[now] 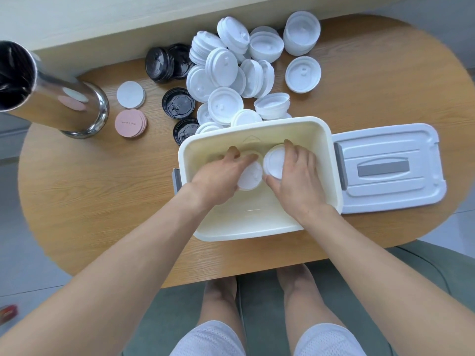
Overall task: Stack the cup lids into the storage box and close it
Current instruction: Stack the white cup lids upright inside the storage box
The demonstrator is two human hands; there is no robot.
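Inside the storage box (259, 222), at centre: left hand (218, 176) fingers (244, 160) closed over one white lid stack (249, 178); right hand (295, 173) fingers (289, 146) clamped around a second lid stack (273, 163), just beside the first. At 12 o'clock of the box: loose white cup lids (226, 98) heaped on the counter (102, 188). At 11 o'clock: black lids (177, 102). At 3 o'clock: box cover (385, 168), touching the box. At 9 to 10 o'clock: pink discs (129, 123), steel cylinder (51, 96).
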